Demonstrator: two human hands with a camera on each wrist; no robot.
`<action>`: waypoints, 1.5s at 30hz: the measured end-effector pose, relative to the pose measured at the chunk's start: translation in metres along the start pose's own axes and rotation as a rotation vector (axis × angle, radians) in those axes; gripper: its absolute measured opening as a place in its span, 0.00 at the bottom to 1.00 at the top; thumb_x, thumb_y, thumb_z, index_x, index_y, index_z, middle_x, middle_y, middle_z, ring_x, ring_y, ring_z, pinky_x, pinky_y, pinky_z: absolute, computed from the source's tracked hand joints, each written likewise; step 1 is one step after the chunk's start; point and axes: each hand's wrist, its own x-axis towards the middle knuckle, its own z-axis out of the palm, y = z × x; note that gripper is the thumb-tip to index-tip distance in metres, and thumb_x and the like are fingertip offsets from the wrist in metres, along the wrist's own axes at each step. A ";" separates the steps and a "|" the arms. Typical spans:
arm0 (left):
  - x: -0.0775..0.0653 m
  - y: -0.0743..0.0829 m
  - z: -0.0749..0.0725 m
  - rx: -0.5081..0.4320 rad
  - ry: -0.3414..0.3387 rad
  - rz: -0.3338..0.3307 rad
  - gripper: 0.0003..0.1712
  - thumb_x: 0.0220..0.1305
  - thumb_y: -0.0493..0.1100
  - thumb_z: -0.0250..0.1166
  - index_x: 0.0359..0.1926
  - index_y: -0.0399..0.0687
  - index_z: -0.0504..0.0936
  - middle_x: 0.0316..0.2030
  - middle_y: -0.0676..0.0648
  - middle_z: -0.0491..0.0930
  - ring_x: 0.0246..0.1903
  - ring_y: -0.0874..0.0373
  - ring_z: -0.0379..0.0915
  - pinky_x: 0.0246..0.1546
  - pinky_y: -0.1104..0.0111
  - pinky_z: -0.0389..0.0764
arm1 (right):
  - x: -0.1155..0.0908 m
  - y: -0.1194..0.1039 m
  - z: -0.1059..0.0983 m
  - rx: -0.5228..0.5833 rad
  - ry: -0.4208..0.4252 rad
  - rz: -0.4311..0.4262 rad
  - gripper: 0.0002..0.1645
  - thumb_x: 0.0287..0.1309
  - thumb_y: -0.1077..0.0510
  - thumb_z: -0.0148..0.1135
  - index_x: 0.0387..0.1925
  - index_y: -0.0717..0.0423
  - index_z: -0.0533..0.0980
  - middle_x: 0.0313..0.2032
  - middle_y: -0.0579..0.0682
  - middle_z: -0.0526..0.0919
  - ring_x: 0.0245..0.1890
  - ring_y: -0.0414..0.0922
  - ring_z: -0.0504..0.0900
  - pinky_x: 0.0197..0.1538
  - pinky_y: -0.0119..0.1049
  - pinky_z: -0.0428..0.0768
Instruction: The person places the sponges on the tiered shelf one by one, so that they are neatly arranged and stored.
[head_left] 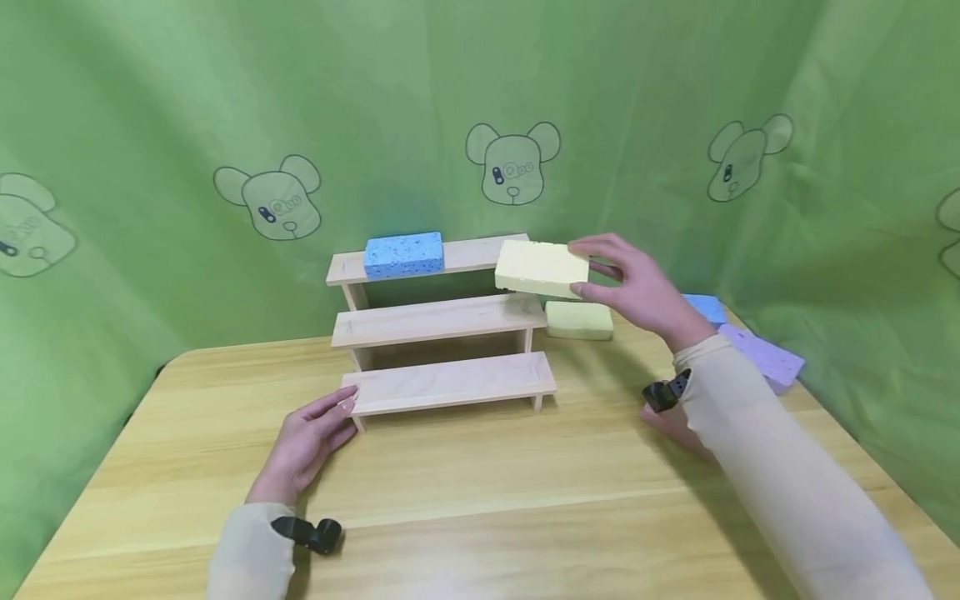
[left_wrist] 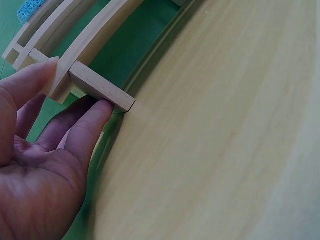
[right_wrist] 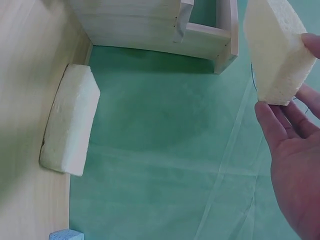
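A person's right hand [head_left: 626,283] lifts a pale yellow sponge [head_left: 542,267] above a wood-grain table [head_left: 480,533], pinching it by one end between thumb and fingertips, with the palm clear of it. The light-sleeved right arm [head_left: 787,450] stretches diagonally from the lower right, bringing the sponge near the right end of the top tier of a three-tier wooden stand [head_left: 450,383]; the right wrist view shows a gap between the two. At the opposite side, the left hand [head_left: 311,437] reaches up from below and pinches the left end of the stand's lowest tier, one fingertip at the board and another against the leg beneath. A blue sponge [head_left: 403,254] sits toward the left of the top tier. A second yellow sponge [head_left: 579,321] lies on the table just beside the stand, while a purple sponge [head_left: 761,358] and another blue one [head_left: 705,308] lie partly behind the right arm.
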 end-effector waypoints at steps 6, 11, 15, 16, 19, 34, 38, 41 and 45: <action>0.000 -0.002 0.000 -0.022 0.012 -0.013 0.26 0.66 0.34 0.64 0.64 0.34 0.72 0.69 0.38 0.61 0.52 0.54 0.78 0.58 0.62 0.77 | 0.009 -0.004 0.003 0.028 -0.019 -0.029 0.34 0.60 0.58 0.69 0.66 0.56 0.69 0.64 0.47 0.67 0.65 0.49 0.65 0.70 0.43 0.64; 0.000 -0.002 -0.001 -0.034 0.007 -0.006 0.23 0.67 0.33 0.62 0.62 0.36 0.74 0.69 0.38 0.60 0.53 0.54 0.77 0.58 0.61 0.77 | 0.017 -0.010 0.008 0.028 -0.068 -0.048 0.34 0.63 0.59 0.66 0.68 0.57 0.67 0.66 0.48 0.65 0.67 0.51 0.63 0.71 0.44 0.62; 0.001 0.000 -0.001 -0.034 0.007 -0.005 0.22 0.67 0.34 0.62 0.61 0.37 0.75 0.70 0.38 0.60 0.52 0.54 0.77 0.58 0.61 0.77 | 0.023 -0.015 0.010 0.019 -0.096 -0.036 0.33 0.64 0.60 0.64 0.69 0.57 0.65 0.68 0.50 0.63 0.68 0.54 0.62 0.71 0.46 0.62; 0.001 0.000 -0.001 -0.033 0.007 -0.005 0.22 0.67 0.34 0.62 0.61 0.38 0.76 0.70 0.38 0.60 0.52 0.54 0.77 0.58 0.61 0.77 | 0.025 -0.015 0.010 0.018 -0.098 -0.029 0.33 0.64 0.60 0.64 0.69 0.57 0.65 0.68 0.50 0.63 0.68 0.55 0.62 0.71 0.47 0.62; 0.001 -0.001 -0.001 -0.038 0.006 -0.007 0.21 0.67 0.33 0.63 0.60 0.39 0.77 0.69 0.38 0.60 0.52 0.54 0.78 0.58 0.61 0.77 | 0.029 -0.017 0.011 0.019 -0.092 -0.017 0.33 0.64 0.61 0.64 0.69 0.57 0.66 0.68 0.51 0.64 0.67 0.55 0.63 0.70 0.47 0.64; 0.001 -0.002 -0.002 -0.035 0.011 0.001 0.20 0.67 0.34 0.64 0.59 0.39 0.78 0.69 0.37 0.61 0.52 0.54 0.78 0.57 0.61 0.77 | 0.052 -0.018 0.018 0.006 -0.111 -0.005 0.33 0.63 0.62 0.64 0.68 0.57 0.67 0.68 0.50 0.64 0.66 0.56 0.65 0.70 0.51 0.65; 0.001 -0.002 -0.001 -0.044 0.010 0.003 0.18 0.67 0.34 0.64 0.57 0.42 0.80 0.69 0.37 0.61 0.52 0.54 0.78 0.58 0.61 0.77 | 0.055 -0.016 0.018 0.007 -0.100 0.000 0.32 0.63 0.63 0.63 0.68 0.58 0.67 0.68 0.51 0.64 0.66 0.57 0.66 0.69 0.51 0.66; 0.001 -0.002 0.000 -0.041 0.016 0.001 0.19 0.67 0.34 0.63 0.58 0.40 0.79 0.69 0.37 0.61 0.52 0.54 0.78 0.58 0.61 0.77 | 0.059 -0.012 0.020 0.029 -0.090 0.013 0.32 0.62 0.62 0.64 0.67 0.58 0.68 0.67 0.51 0.65 0.65 0.56 0.66 0.68 0.50 0.67; 0.002 0.000 0.001 -0.018 0.013 -0.007 0.24 0.67 0.34 0.63 0.63 0.35 0.73 0.69 0.37 0.60 0.52 0.55 0.78 0.58 0.61 0.77 | 0.067 -0.006 0.022 0.030 -0.081 0.014 0.33 0.62 0.61 0.65 0.68 0.57 0.68 0.67 0.51 0.66 0.65 0.55 0.67 0.68 0.50 0.67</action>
